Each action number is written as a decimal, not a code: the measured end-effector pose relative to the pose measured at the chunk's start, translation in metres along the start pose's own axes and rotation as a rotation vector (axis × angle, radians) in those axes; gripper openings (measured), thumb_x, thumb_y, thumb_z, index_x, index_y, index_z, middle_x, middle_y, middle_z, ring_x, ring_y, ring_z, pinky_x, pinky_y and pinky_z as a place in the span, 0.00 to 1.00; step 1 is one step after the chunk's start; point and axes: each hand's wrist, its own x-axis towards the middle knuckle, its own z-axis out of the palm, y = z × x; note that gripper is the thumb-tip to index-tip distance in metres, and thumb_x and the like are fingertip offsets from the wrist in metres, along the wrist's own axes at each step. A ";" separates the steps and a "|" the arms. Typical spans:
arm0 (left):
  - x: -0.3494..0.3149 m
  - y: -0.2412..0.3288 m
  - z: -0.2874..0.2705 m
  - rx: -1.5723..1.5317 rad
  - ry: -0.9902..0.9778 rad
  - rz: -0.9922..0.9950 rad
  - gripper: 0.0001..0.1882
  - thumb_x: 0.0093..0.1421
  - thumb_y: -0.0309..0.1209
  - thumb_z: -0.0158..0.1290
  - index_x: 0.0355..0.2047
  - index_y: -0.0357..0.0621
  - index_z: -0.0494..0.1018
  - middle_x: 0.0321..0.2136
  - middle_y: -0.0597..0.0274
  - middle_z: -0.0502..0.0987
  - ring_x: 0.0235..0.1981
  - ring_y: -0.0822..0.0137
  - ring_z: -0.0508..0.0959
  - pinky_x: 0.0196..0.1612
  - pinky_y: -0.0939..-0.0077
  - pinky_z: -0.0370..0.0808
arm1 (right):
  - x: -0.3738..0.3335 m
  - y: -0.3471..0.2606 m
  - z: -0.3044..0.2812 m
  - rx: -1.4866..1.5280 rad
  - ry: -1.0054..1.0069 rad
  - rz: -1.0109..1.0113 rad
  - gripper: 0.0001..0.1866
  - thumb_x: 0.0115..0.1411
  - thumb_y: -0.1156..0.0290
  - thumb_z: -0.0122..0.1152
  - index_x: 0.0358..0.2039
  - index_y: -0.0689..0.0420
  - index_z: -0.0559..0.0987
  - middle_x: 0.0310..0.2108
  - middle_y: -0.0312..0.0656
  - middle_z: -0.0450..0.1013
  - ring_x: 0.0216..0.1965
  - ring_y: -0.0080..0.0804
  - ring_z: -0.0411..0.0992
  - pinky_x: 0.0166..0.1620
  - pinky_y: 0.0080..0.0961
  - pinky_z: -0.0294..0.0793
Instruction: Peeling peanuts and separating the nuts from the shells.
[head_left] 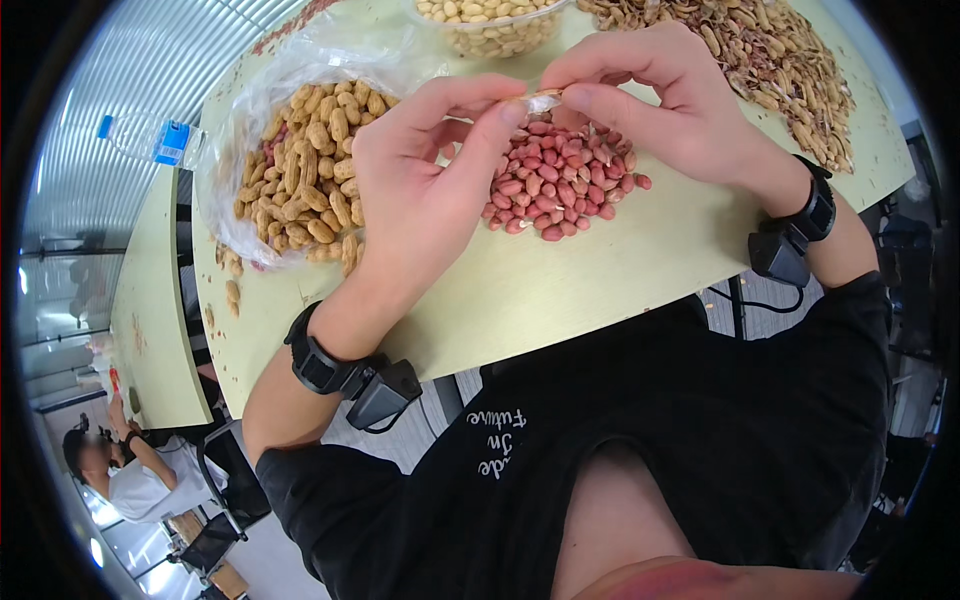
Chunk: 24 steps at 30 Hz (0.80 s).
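My left hand [425, 170] and my right hand [670, 110] meet above the table, each pinching one end of a peanut shell [543, 101] between thumb and forefinger. The shell is split, and its pale inside shows; whether a kernel is in it, I cannot tell. Just below lies a loose pile of red-skinned peanut kernels [562, 185]. Left of my left hand, unshelled peanuts [312, 170] fill a spread-out clear plastic bag [228, 135]. Beyond my hands stands a clear tub [490, 45] of pale, skinned peanuts.
Broken peanut shells [765, 65] are heaped at the table's far right. A clear bottle [150, 138] with a blue cap is at the far left. Stray peanuts [232, 295] lie near the left edge. Another person [150, 485] sits by a second table [155, 330].
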 end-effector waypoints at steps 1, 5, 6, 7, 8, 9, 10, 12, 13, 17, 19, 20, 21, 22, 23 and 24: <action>0.001 -0.002 -0.001 0.014 -0.008 0.013 0.09 0.63 0.26 0.61 0.42 0.37 0.82 0.33 0.66 0.83 0.29 0.78 0.80 0.34 0.83 0.76 | 0.000 0.000 -0.001 0.035 -0.016 0.025 0.08 0.67 0.77 0.57 0.41 0.63 0.83 0.28 0.38 0.81 0.27 0.22 0.78 0.32 0.19 0.76; 0.001 -0.003 0.001 -0.007 0.006 0.015 0.08 0.63 0.26 0.61 0.42 0.37 0.82 0.32 0.64 0.84 0.29 0.77 0.80 0.34 0.84 0.75 | 0.001 0.001 -0.002 0.110 -0.051 0.055 0.07 0.67 0.77 0.57 0.42 0.63 0.83 0.28 0.39 0.80 0.27 0.22 0.78 0.31 0.19 0.77; 0.001 -0.005 0.001 0.045 0.001 0.063 0.08 0.62 0.27 0.61 0.41 0.38 0.82 0.31 0.64 0.84 0.28 0.77 0.80 0.33 0.84 0.74 | 0.001 0.003 -0.002 0.110 -0.052 0.056 0.07 0.67 0.77 0.57 0.42 0.63 0.83 0.28 0.39 0.80 0.27 0.22 0.78 0.31 0.19 0.77; 0.002 -0.006 0.000 0.097 -0.005 0.111 0.08 0.62 0.27 0.61 0.41 0.38 0.82 0.30 0.63 0.84 0.28 0.76 0.81 0.33 0.84 0.74 | 0.001 0.005 -0.002 0.044 -0.031 -0.003 0.07 0.66 0.78 0.58 0.41 0.63 0.83 0.28 0.39 0.80 0.27 0.22 0.78 0.31 0.19 0.77; 0.000 -0.002 -0.001 0.096 -0.004 0.110 0.08 0.62 0.27 0.61 0.41 0.38 0.82 0.30 0.63 0.84 0.28 0.76 0.81 0.33 0.84 0.74 | 0.000 0.006 -0.002 -0.023 -0.010 -0.063 0.07 0.65 0.78 0.58 0.41 0.63 0.83 0.27 0.39 0.80 0.27 0.23 0.78 0.31 0.20 0.77; -0.001 0.005 -0.003 0.157 -0.057 0.075 0.09 0.64 0.22 0.59 0.44 0.33 0.80 0.36 0.61 0.83 0.36 0.74 0.81 0.40 0.82 0.76 | 0.000 0.005 -0.002 -0.022 -0.011 -0.062 0.07 0.65 0.78 0.58 0.41 0.63 0.83 0.27 0.39 0.80 0.27 0.23 0.78 0.31 0.20 0.77; -0.002 0.009 -0.004 0.217 -0.111 0.040 0.11 0.66 0.18 0.56 0.48 0.29 0.77 0.41 0.58 0.82 0.44 0.72 0.81 0.48 0.80 0.79 | 0.000 0.002 -0.001 -0.084 0.005 -0.072 0.07 0.64 0.78 0.58 0.40 0.63 0.83 0.26 0.39 0.80 0.26 0.23 0.78 0.31 0.20 0.77; -0.002 0.008 -0.003 0.202 -0.115 0.056 0.11 0.65 0.18 0.56 0.48 0.29 0.77 0.41 0.58 0.82 0.43 0.72 0.81 0.48 0.80 0.79 | 0.000 -0.001 -0.002 -0.145 0.021 -0.082 0.07 0.63 0.79 0.59 0.39 0.62 0.82 0.25 0.38 0.80 0.26 0.23 0.78 0.32 0.20 0.78; -0.002 0.008 -0.003 0.188 -0.120 0.072 0.11 0.65 0.18 0.57 0.48 0.29 0.77 0.41 0.58 0.82 0.43 0.72 0.81 0.47 0.81 0.79 | 0.001 -0.002 -0.003 -0.173 0.014 -0.111 0.07 0.61 0.79 0.60 0.39 0.62 0.82 0.25 0.38 0.80 0.26 0.23 0.79 0.32 0.20 0.78; -0.004 0.011 -0.003 0.233 -0.124 0.027 0.11 0.65 0.18 0.57 0.48 0.28 0.77 0.41 0.58 0.82 0.42 0.73 0.81 0.47 0.81 0.79 | 0.001 0.000 0.001 -0.181 0.016 -0.136 0.06 0.59 0.78 0.63 0.37 0.60 0.82 0.25 0.37 0.80 0.25 0.23 0.79 0.32 0.19 0.77; -0.004 0.009 -0.003 0.213 -0.126 0.039 0.11 0.65 0.18 0.57 0.48 0.28 0.77 0.41 0.58 0.82 0.42 0.73 0.81 0.46 0.82 0.79 | 0.002 -0.001 0.001 -0.177 0.003 -0.130 0.06 0.58 0.78 0.64 0.37 0.60 0.82 0.26 0.36 0.80 0.26 0.23 0.79 0.32 0.19 0.77; -0.004 0.009 -0.003 0.213 -0.125 0.038 0.11 0.65 0.18 0.57 0.48 0.28 0.77 0.41 0.58 0.82 0.42 0.73 0.81 0.46 0.82 0.79 | 0.003 -0.001 0.001 -0.174 -0.010 -0.123 0.06 0.58 0.79 0.64 0.36 0.60 0.82 0.27 0.36 0.81 0.27 0.23 0.80 0.32 0.19 0.77; -0.004 0.010 -0.002 0.181 -0.122 0.043 0.11 0.65 0.19 0.57 0.48 0.28 0.77 0.40 0.58 0.82 0.42 0.73 0.81 0.46 0.82 0.79 | 0.003 -0.002 0.002 -0.174 -0.011 -0.123 0.06 0.58 0.79 0.64 0.36 0.60 0.82 0.27 0.36 0.81 0.27 0.23 0.80 0.32 0.19 0.77; -0.004 0.010 -0.002 0.149 -0.119 0.048 0.11 0.65 0.19 0.57 0.48 0.28 0.77 0.40 0.58 0.82 0.42 0.73 0.81 0.46 0.81 0.79 | 0.003 -0.003 0.003 -0.172 -0.001 -0.112 0.05 0.58 0.77 0.63 0.36 0.59 0.82 0.26 0.34 0.79 0.27 0.22 0.78 0.32 0.20 0.75; -0.004 0.009 -0.002 0.149 -0.118 0.047 0.11 0.65 0.19 0.57 0.48 0.28 0.77 0.40 0.58 0.82 0.42 0.73 0.81 0.46 0.81 0.79 | 0.003 -0.003 0.003 -0.171 0.008 -0.102 0.05 0.59 0.75 0.62 0.36 0.58 0.82 0.25 0.33 0.78 0.26 0.22 0.76 0.32 0.20 0.74; -0.003 0.007 -0.002 0.139 -0.110 0.057 0.11 0.65 0.19 0.58 0.48 0.28 0.78 0.40 0.58 0.82 0.42 0.73 0.81 0.46 0.81 0.79 | 0.003 -0.002 0.003 -0.171 0.007 -0.100 0.05 0.59 0.75 0.62 0.36 0.58 0.82 0.25 0.33 0.78 0.26 0.22 0.76 0.32 0.20 0.74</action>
